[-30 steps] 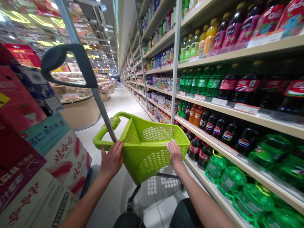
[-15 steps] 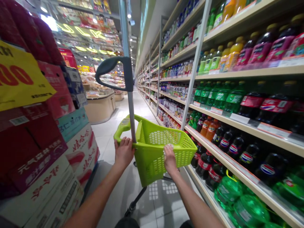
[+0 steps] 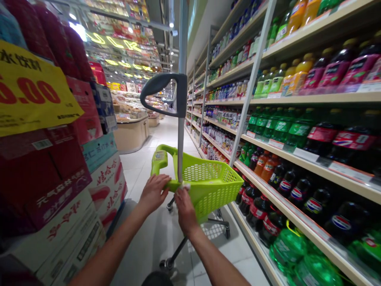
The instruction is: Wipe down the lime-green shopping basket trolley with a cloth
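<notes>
A lime-green shopping cart [image 3: 214, 190] stands in front of me, its perforated basket holding nothing visible. My left hand [image 3: 154, 192] lies over the cart's near rim on the left, with its fingers curled over the green plastic. Close beside it, my right hand [image 3: 185, 206] is closed on a small crumpled white tissue [image 3: 186, 186], pressed to the rim by the foot of the grey pole [image 3: 180, 151]. Higher on that pole is a dark grey loop handle [image 3: 163, 95], apart from both hands.
Shelves of drink bottles [image 3: 279, 127] line the right, close to the basket. Stacked drink cartons [image 3: 104, 178] with a yellow price sign [image 3: 35, 91] rise on the left. A round-ended display counter [image 3: 131, 133] stands ahead beside the tiled aisle [image 3: 160, 133].
My right hand has slid left along the rim, from the basket's side to the pole, with the tissue. My left hand stays on the rim. The cart has turned slightly and its pole appears further right.
</notes>
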`<control>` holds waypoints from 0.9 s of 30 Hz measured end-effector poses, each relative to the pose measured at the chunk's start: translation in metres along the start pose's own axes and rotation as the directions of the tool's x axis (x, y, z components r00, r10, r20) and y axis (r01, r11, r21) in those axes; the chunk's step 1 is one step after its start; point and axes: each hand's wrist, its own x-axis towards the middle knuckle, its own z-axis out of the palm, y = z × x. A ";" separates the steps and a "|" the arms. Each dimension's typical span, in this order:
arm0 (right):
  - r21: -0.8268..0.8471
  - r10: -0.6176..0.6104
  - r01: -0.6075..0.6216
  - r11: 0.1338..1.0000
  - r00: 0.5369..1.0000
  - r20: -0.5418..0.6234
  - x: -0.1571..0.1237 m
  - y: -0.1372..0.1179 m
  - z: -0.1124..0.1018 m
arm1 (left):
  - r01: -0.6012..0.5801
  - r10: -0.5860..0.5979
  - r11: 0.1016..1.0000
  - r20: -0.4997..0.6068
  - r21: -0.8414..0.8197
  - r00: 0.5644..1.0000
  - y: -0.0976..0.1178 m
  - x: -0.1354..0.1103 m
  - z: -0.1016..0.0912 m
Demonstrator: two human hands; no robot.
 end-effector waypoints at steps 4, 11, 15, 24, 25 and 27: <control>-0.050 -0.059 0.064 0.997 0.994 0.093 -0.039 0.017 -0.008 | -0.075 0.073 0.996 -0.051 -0.043 0.996 0.002 -0.013 -0.002; 0.067 -0.075 0.083 0.994 0.989 -0.124 0.047 -0.020 -0.050 | -0.116 0.084 0.982 -0.206 -0.147 0.975 0.018 -0.030 -0.007; 0.080 -0.070 0.083 0.993 0.986 -0.148 0.044 -0.015 -0.055 | -0.053 0.036 0.994 -0.184 -0.093 0.982 0.011 -0.030 -0.005; 0.104 0.040 -0.032 0.994 0.996 -0.081 0.038 -0.025 -0.072 | 0.013 -0.028 0.994 -0.141 -0.107 0.990 0.051 -0.021 0.007; 0.101 0.042 -0.033 0.994 0.996 -0.082 0.043 -0.024 -0.077 | 0.029 -0.045 0.994 -0.148 -0.109 0.988 0.061 -0.020 0.009; 0.081 0.080 -0.072 0.994 0.992 -0.100 0.049 -0.017 -0.087 | 0.030 -0.046 0.993 -0.142 -0.113 0.989 0.075 -0.018 0.011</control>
